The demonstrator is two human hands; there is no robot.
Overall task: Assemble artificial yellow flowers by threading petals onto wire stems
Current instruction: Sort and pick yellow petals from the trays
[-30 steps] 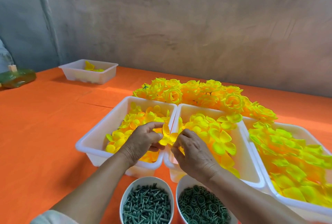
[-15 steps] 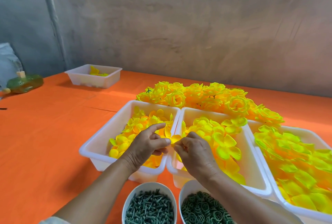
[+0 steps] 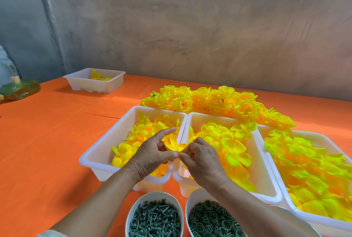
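A small yellow petal piece (image 3: pixel 173 144) is held between both hands above the seam of two white trays. My left hand (image 3: pixel 152 156) pinches it with thumb and fingers, index finger stretched out over the left tray (image 3: pixel 99 153). My right hand (image 3: pixel 202 160) pinches its right edge with fingertips. The left tray holds small yellow petals, the middle tray (image 3: pixel 266 185) larger petal rings. A pile of finished yellow flowers (image 3: pixel 219 101) lies behind the trays. No wire stem shows in the hands.
A third white tray (image 3: pixel 312 219) of large yellow-green petals sits at right. Two white bowls at the front hold green pegs (image 3: pixel 155 217) and green rings (image 3: pixel 213 219). A small tray (image 3: pixel 95 82) and a green bottle (image 3: pixel 19 89) stand far left on the orange tablecloth.
The view has tilted up slightly, so the trays sit lower in frame. Both hands keep pinching the petal piece; the left index finger has straightened out.
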